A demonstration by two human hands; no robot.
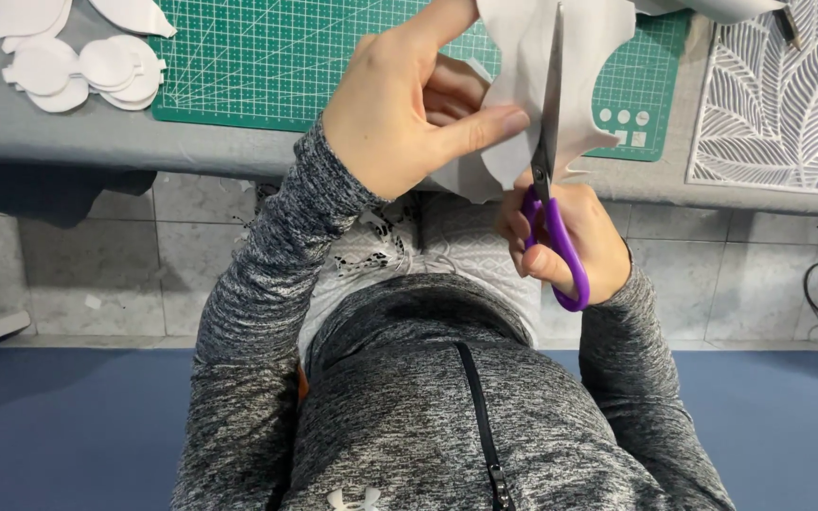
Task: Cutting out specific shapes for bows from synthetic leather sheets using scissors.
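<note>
Right hand grips purple scissors, blades narrowly parted in a white sheet; left hand pinches the sheet's edge above the near table edge. Cutting mid-contour; the next snip likely calls for turning the sheet. Cut white shapes lie far left beside the green mat.

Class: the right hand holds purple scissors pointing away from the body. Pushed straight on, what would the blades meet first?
Probably the white sheet held by the left hand; the scissors already bite into it.
</note>
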